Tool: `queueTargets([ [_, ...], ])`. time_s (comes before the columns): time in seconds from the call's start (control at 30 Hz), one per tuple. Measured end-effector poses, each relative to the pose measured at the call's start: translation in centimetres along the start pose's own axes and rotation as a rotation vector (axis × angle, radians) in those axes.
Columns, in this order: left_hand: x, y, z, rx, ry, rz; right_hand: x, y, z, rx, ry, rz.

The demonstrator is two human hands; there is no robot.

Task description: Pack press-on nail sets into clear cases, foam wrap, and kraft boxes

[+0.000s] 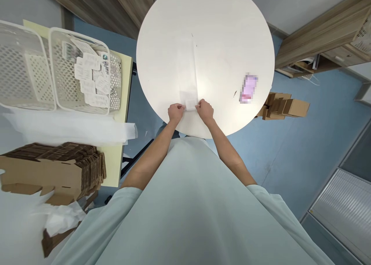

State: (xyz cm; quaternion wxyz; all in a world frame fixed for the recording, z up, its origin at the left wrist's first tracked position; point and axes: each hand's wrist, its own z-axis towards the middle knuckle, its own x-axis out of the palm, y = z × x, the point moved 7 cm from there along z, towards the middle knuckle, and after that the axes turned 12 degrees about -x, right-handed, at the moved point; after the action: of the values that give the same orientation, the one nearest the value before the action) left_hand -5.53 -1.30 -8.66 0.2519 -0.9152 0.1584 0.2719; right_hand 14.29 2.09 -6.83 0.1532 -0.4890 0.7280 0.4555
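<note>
A long, thin, translucent white wrapping sheet (187, 69) lies on the round white table (226, 36), stretching away from me. Over its near end rests a small, flat white packet (191, 103), whose contents I cannot make out. My left hand (176, 112) pinches the sheet's near left corner between thumb and fingertips. At the near right corner, my right hand (205, 111) does the same, beside the packet.
To the right on the tabletop lies a blurred pink phone-like object (248, 89). A side table (113, 168) at left carries white baskets (116, 83), one with labelled packets, a stack of white sheets (72, 129) and folded cardboard boxes (58, 172). Brown cartons (285, 107) stand beyond the table's right edge.
</note>
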Motion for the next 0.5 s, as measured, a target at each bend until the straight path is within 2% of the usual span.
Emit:
queueTargets([
  [0.1,-0.3,-0.2,-0.3,0.055,-0.077,0.042,-0.7,2.5,-0.1,-0.230,-0.039,-0.099],
  [0.2,-0.7,-1.7,-1.2,0.283,-0.171,0.118,-0.6,4.1,-0.4,-0.462,0.015,-0.165],
  [0.27,0.0,-3.1,-1.7,0.478,-0.098,0.189,-0.5,3.9,-0.4,-0.523,0.062,-0.170],
  [0.33,1.2,-4.0,-2.0,0.623,0.045,0.270,-0.4,3.3,-0.3,-0.545,0.092,-0.145],
  [0.4,2.0,-4.3,-2.1,0.683,0.151,0.341,-0.1,2.5,-0.4,-0.549,0.104,-0.097],
  [0.5,2.3,-3.8,-2.4,0.690,0.200,0.400,0.7,1.5,-1.3,-0.528,0.088,-0.045],
])
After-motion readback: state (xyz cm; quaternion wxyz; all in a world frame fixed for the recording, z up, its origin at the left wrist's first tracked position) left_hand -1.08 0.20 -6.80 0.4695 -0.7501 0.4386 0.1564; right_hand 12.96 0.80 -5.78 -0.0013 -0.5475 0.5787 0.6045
